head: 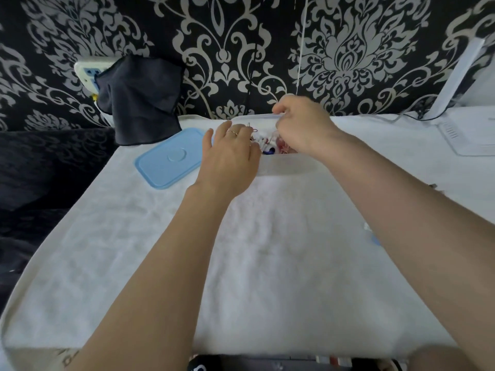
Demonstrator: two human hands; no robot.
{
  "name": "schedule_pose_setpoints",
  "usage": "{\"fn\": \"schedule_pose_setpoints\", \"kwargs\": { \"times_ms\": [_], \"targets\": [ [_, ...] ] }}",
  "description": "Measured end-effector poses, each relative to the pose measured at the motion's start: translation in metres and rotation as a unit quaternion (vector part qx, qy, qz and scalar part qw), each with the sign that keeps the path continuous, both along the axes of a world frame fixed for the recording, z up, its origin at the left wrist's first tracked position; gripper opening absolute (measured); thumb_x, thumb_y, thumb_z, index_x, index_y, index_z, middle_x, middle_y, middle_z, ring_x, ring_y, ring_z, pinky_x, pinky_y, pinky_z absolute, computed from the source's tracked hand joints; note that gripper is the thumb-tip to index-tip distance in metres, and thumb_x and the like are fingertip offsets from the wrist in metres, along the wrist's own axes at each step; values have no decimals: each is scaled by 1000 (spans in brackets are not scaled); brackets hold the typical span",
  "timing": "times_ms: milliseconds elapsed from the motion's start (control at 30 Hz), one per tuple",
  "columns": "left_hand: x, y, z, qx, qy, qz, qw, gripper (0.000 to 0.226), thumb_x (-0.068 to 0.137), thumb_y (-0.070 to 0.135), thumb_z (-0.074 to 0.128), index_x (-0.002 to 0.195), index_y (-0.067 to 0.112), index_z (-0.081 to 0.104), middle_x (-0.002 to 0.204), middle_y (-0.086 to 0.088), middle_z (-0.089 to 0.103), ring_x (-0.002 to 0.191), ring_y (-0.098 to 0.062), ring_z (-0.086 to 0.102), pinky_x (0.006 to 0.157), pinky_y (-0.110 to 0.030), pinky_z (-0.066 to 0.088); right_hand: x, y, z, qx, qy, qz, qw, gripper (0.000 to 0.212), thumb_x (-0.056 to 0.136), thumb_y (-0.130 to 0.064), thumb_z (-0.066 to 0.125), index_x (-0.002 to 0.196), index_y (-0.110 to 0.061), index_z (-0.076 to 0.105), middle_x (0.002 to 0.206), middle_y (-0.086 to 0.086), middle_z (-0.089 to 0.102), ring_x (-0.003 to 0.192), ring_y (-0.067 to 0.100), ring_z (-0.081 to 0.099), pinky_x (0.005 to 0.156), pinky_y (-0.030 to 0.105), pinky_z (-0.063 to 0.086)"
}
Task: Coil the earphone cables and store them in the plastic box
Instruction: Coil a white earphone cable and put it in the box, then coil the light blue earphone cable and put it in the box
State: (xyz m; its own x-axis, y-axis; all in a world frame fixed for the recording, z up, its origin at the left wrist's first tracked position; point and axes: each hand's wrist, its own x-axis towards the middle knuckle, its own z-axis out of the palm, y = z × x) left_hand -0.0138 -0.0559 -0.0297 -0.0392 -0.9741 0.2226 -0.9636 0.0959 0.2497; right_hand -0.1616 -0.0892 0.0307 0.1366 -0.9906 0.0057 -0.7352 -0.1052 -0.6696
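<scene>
A clear plastic box (pixel 286 164) stands at the far middle of the white-covered table. Inside it lie tangled earphone cables (pixel 263 141), white, red and blue, mostly hidden by my hands. My left hand (pixel 230 153) rests over the box's left side, fingers spread and reaching among the cables. My right hand (pixel 300 124) hovers over the box's right half with fingers curled, and it seems to pinch a thin cable at its fingertips; what it holds is not clear. The box's light blue lid (pixel 171 159) lies flat to the left of the box.
A dark cloth (pixel 139 100) hangs over a wall socket behind the lid. A white device (pixel 466 137) and its upright panel stand at the far right. A thin white cord (pixel 300 49) hangs down the patterned wall. The white towel (pixel 241 250) covers the near table.
</scene>
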Motion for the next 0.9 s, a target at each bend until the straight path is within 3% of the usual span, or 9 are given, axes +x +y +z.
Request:
{"fn": "schedule_pose_setpoints", "kwargs": {
  "times_ms": [67,133,233,300,367,467,567,733,900],
  "targets": [
    [-4,5,7,-62,12,-10,998,41,101,22,45,139,10,55,144,-7,56,138,-30,44,115,-47,31,-23,10,2,-31,-39,-35,998,41,91,-6,47,126,-19,61,117,2,64,89,15,62,71,27,48],
    [-15,13,14,-92,51,-39,994,43,98,18,52,141,9,53,141,-10,57,130,-32,50,108,-44,37,-50,25,1,-45,-14,-62,997,34,91,-10,51,122,-18,61,113,2,64,87,17,61,69,27,46],
    [-35,31,19,-63,98,-105,988,43,95,14,58,139,11,54,135,-9,60,119,-31,57,97,-41,46,-82,45,-11,39,140,-64,987,37,90,-14,55,127,-19,57,120,7,60,102,26,56,78,31,44],
    [-47,43,13,-14,98,-139,985,43,95,15,60,139,14,56,137,-8,58,124,-30,53,99,-40,47,-94,58,-20,128,252,-38,958,43,88,-13,56,130,-20,54,127,10,54,112,30,53,87,36,48],
    [-51,51,7,9,73,-150,986,44,93,17,64,137,14,58,141,-10,56,131,-33,48,104,-45,46,-99,68,-27,176,299,-18,938,45,86,-11,56,131,-19,54,129,12,51,117,33,50,95,40,49],
    [-52,56,6,-24,36,-134,990,44,88,14,68,132,11,62,139,-14,56,129,-38,48,102,-51,47,-103,81,-34,198,309,-9,930,39,90,-12,53,129,-16,56,129,13,55,112,32,58,91,37,53],
    [-53,64,9,-30,47,-124,991,45,89,16,68,134,13,60,139,-12,53,125,-35,48,98,-46,48,-103,87,-45,201,314,13,928,34,90,-13,50,123,-15,58,126,12,59,106,30,61,78,30,50],
    [-57,81,3,111,115,-147,976,52,94,28,68,142,23,50,139,-4,50,124,-22,52,98,-33,46,-102,88,-45,203,297,20,933,22,90,-14,49,105,-11,64,108,11,65,93,28,61,60,26,40],
    [-65,95,2,228,157,-143,950,62,89,39,74,143,29,46,131,1,51,112,-13,55,93,-27,45,-100,92,-37,202,207,20,957,24,90,-12,48,104,-7,67,105,12,68,99,30,64,70,29,48]
  ]
}}
